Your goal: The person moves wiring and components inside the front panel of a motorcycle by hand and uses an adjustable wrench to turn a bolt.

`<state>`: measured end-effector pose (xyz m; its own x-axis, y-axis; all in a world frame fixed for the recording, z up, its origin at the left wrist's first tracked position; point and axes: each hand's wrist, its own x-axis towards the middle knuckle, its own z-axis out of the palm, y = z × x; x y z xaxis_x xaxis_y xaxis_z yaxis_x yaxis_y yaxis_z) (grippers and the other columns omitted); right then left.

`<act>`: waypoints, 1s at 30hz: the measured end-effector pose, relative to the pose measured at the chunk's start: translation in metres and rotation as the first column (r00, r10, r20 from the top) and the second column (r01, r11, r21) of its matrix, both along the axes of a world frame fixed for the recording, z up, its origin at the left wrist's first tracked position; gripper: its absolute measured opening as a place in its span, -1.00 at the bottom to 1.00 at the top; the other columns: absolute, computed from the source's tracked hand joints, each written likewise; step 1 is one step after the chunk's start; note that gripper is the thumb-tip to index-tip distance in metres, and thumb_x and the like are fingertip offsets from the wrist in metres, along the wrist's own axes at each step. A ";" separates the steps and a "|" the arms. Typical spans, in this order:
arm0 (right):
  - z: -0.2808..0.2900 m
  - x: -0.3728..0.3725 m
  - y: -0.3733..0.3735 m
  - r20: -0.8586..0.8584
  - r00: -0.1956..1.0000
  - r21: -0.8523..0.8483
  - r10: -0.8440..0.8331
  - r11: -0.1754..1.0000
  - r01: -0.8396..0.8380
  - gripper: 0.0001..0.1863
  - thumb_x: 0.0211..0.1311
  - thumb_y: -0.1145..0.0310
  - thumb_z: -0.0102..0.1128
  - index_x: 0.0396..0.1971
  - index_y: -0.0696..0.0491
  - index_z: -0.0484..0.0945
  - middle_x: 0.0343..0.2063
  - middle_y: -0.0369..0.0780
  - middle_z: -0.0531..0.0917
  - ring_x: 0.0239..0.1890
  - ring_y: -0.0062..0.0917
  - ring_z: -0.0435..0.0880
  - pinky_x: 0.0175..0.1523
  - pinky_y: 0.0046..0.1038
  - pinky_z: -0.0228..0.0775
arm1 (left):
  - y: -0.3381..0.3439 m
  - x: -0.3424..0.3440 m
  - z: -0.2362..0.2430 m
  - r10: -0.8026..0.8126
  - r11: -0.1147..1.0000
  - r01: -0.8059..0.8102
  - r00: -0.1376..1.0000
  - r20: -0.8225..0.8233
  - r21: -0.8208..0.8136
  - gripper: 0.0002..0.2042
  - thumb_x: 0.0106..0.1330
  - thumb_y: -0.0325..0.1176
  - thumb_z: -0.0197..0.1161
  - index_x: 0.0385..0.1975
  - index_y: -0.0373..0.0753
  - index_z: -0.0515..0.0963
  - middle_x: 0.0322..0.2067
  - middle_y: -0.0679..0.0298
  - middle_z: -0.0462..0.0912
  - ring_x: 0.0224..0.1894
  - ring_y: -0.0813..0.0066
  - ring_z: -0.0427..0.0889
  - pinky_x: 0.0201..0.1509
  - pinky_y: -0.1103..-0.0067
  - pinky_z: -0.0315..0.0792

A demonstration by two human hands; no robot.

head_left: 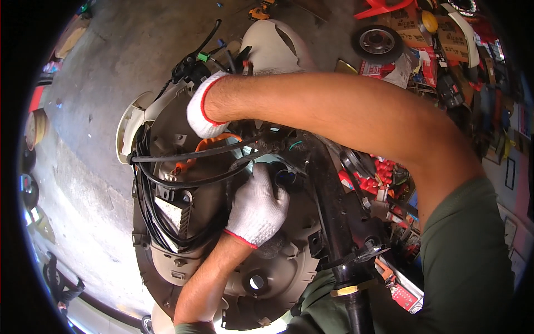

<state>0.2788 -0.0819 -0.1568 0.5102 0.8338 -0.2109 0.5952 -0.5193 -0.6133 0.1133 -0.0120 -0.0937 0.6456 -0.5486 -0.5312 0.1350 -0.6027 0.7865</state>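
Cables [183, 157] cross both gloved hands inside the scooter front [183, 261]; neither grip can be told.

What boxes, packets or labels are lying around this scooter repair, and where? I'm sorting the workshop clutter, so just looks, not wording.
Cardboard boxes: top right by the small wheel, brown, rectangular, stacked.
Red and white packets: just below that wheel, flat and crumpled.
Red blister pack: right of the scooter frame, under the forearm, rows of red parts.
Red and white card: lower right beside the black post, flat, partly hidden.
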 end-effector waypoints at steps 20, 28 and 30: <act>0.001 -0.001 0.002 -0.012 1.000 0.010 -0.014 1.000 0.014 -0.65 0.15 0.16 0.24 -0.08 -0.05 0.68 -0.03 -0.18 0.69 0.01 -0.35 0.66 0.07 -0.37 0.47 | -0.002 0.004 0.002 -0.042 0.999 0.043 0.996 -0.080 0.005 -0.68 0.26 -0.39 0.15 -0.09 -0.37 0.25 -0.46 -0.26 0.56 -0.37 -0.34 0.58 -0.31 0.00 0.48; -0.023 -0.003 -0.001 -0.066 0.995 0.082 -0.077 0.993 0.082 -0.66 0.16 0.16 0.23 -0.09 -0.05 0.68 -0.04 -0.17 0.69 0.00 -0.36 0.66 0.06 -0.37 0.47 | -0.001 0.002 0.001 -0.029 0.999 0.028 0.998 -0.058 -0.028 -0.69 0.24 -0.39 0.16 -0.11 -0.35 0.27 -0.48 -0.25 0.57 -0.38 -0.33 0.59 -0.32 -0.01 0.48; -0.029 -0.002 0.007 -0.130 0.983 0.088 -0.132 0.986 0.145 -0.66 0.16 0.16 0.23 -0.09 -0.05 0.68 -0.04 -0.17 0.69 0.00 -0.36 0.66 0.06 -0.37 0.47 | -0.001 0.003 0.003 -0.026 0.999 0.024 0.998 -0.051 -0.041 -0.69 0.24 -0.38 0.16 -0.11 -0.35 0.27 -0.48 -0.25 0.57 -0.38 -0.33 0.59 -0.33 -0.01 0.48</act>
